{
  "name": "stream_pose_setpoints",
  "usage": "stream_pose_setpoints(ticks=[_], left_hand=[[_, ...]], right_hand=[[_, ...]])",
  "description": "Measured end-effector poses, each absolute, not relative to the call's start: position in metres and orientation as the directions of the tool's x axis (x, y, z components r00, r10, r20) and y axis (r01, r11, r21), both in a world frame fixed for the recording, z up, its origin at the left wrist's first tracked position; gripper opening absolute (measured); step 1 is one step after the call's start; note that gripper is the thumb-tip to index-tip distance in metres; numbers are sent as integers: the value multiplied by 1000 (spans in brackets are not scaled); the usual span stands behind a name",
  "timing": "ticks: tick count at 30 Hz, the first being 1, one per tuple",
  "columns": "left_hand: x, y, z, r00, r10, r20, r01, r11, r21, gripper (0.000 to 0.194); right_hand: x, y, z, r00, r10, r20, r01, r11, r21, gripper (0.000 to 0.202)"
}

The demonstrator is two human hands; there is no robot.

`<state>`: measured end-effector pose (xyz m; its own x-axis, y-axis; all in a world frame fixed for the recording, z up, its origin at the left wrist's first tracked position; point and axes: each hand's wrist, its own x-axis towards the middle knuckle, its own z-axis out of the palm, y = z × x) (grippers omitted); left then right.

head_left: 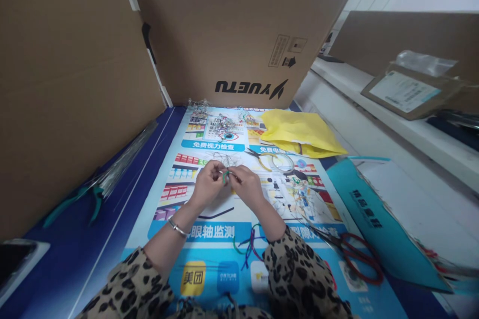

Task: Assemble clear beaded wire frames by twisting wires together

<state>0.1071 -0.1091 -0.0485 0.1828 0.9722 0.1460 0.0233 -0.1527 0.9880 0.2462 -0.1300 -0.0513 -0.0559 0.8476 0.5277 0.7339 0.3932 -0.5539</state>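
Note:
My left hand and my right hand meet over the middle of the printed sheet, fingertips pinched close together. Between them is a short green cord, gripped from both sides; whether it is tied around a thin wire is too small to tell. Just beyond my fingers lie thin loose wires. Several green, blue and purple cords lie between my forearms. More tangled wire pieces are heaped farther back on the sheet.
Scissors with red handles lie right, near a teal box. Small pliers, a clear ring-shaped roll and a yellow bag sit beyond. Teal-handled pliers and straight wires lie left. Cardboard stands behind.

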Motion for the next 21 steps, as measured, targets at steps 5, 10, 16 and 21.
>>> stream_pose_setpoints(ticks=[5, 10, 16, 21], left_hand=[[107, -110, -44, 228, 968, 109, -40, -102, 994, 20], [108, -110, -47, 164, 977, 135, -19, -133, 991, 19], [106, -110, -53, 106, 955, 277, 230, -295, 927, 24], [106, -111, -53, 144, 841, 521, 363, -535, 763, 18]], right_hand=[[243, -129, -50, -34, 877, 480, 704, 362, -611, 23], [243, -131, -47, 12, 885, 465, 680, 333, -653, 16], [240, -133, -45, 17, 868, 497, 686, 351, -637, 13], [240, -133, -48, 4, 846, 533, 713, 371, -595, 13]])
